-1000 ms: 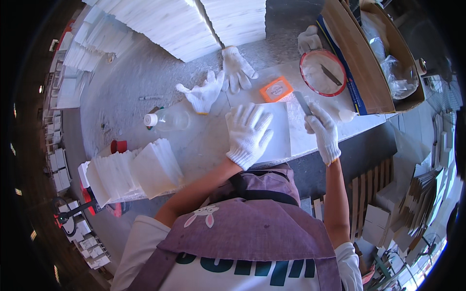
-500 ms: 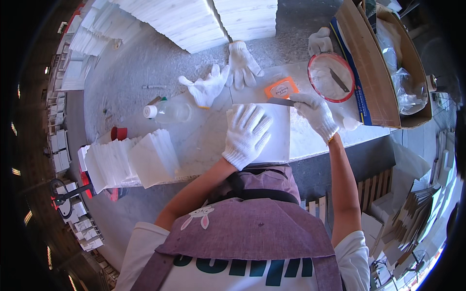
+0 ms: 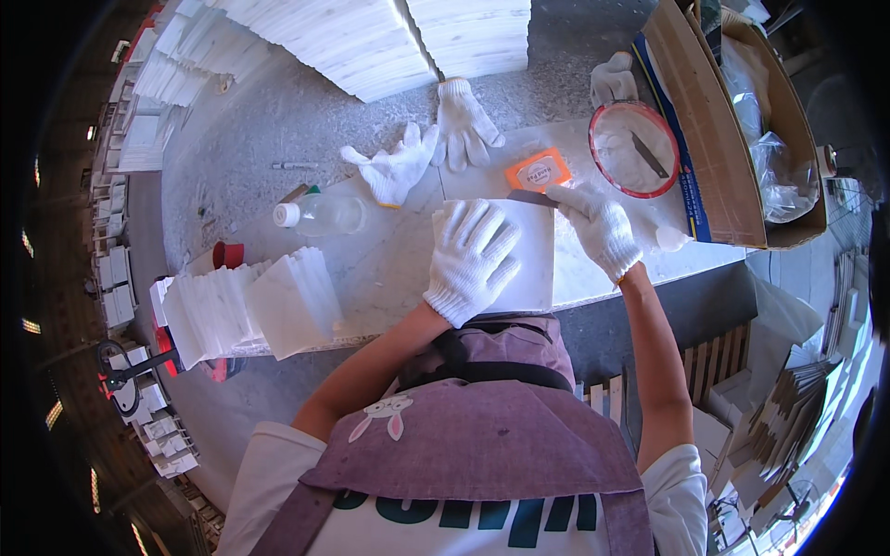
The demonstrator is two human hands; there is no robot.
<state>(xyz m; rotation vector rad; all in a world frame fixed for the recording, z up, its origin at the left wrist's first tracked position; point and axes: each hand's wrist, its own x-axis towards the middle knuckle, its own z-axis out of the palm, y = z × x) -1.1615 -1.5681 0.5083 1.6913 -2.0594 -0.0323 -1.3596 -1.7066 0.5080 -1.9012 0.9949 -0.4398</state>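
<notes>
Left hand (image 3: 471, 261), in a white knitted glove, spread wide and pressed flat on the square white marble tile (image 3: 519, 255), fingers fanned toward its far edge. Right hand (image 3: 601, 227), gloved the same, closed around a thin dark flat blade (image 3: 530, 196), tip laid along the tile's far edge, just ahead of the left fingertips.

Judged from this: mid-stroke in scraping or spreading along that far edge, tile pinned against sliding. Next move likely calls for steady downward pressure from the left palm and a level, even draw of the blade along the edge, with the blade kept from digging into the corner.

Tile itself: pale white with faint grey veining, smooth, lying flat on the grey speckled stone bench (image 3: 278, 139), directly under the left hand and close to the body. Much of its near half covered by the glove; surface condition there impossible to tell.

Just beyond the right hand, a small orange rectangular packet (image 3: 539, 170); further right, a round red-rimmed bowl of white paste (image 3: 633, 148) with a dark scraper resting in it. Beyond the left hand, a pair of spare white gloves (image 3: 436, 148) lying loose, and off to the left a clear plastic bottle with a white cap (image 3: 320, 213) on its side. Further left, a fanned stack of white tiles (image 3: 250, 301).
</notes>
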